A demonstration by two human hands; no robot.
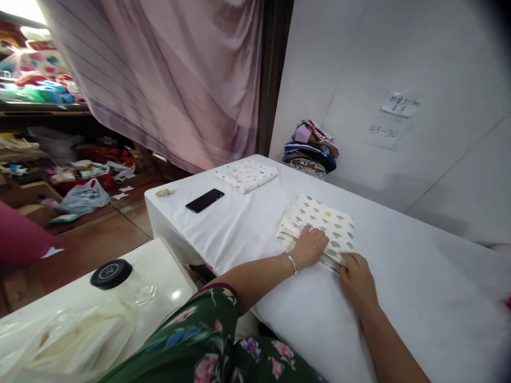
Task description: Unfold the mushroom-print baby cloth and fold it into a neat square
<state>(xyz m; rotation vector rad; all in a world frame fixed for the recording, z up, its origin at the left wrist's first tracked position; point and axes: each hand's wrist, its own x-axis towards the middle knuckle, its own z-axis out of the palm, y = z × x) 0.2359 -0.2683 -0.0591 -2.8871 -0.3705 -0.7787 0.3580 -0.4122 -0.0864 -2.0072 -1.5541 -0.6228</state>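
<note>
A folded white cloth (pixel 319 215) with grey tree-like prints and a few blue and yellow ones lies on the white-covered table (pixel 247 239), several layers thick. Over its near left edge my left hand (pixel 311 247) is closed, fingers curled on the layers; a bracelet circles that wrist. At the near right corner my right hand (pixel 357 276) pinches the edge of the same cloth, its thumb partly hidden. Farther back lies a second folded white cloth (pixel 247 175) with small dark prints.
On the table's left part lie a black phone (pixel 205 200) and a small beige item (pixel 165 192). A stack of folded fabrics (pixel 311 149) stands by the wall. At lower left, a white surface (pixel 167 276) holds a black-lidded jar (pixel 112 274) and a plastic bag (pixel 88 340). A pink curtain (pixel 191 74) hangs behind.
</note>
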